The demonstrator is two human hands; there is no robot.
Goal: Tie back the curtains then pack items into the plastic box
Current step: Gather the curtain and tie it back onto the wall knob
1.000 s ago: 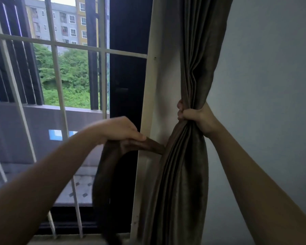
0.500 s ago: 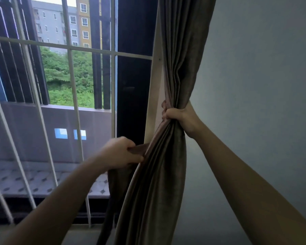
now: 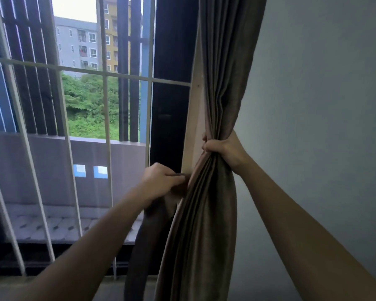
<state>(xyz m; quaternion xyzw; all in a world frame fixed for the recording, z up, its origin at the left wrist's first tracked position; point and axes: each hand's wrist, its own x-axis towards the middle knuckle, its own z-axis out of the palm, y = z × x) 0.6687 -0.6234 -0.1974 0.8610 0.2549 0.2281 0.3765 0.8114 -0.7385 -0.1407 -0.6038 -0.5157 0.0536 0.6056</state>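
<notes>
A brown-grey curtain [image 3: 223,88] hangs gathered against the window frame, between the window and the wall. My right hand [image 3: 225,148] is closed around the bunched folds at mid height. My left hand [image 3: 161,181] grips a dark brown tieback strap [image 3: 143,240] just left of the curtain, close to the frame. The strap's loose part hangs down below that hand. Where the strap ends behind the curtain is hidden. No plastic box is in view.
A cream window frame [image 3: 194,118] stands directly behind the curtain. White security bars [image 3: 105,118] cover the window on the left. A plain grey wall [image 3: 317,127] fills the right side. Outside are a balcony wall, trees and buildings.
My left hand has moved right with the strap, from well left of the frame to right beside the curtain. My right hand keeps its grip on the gathered curtain.
</notes>
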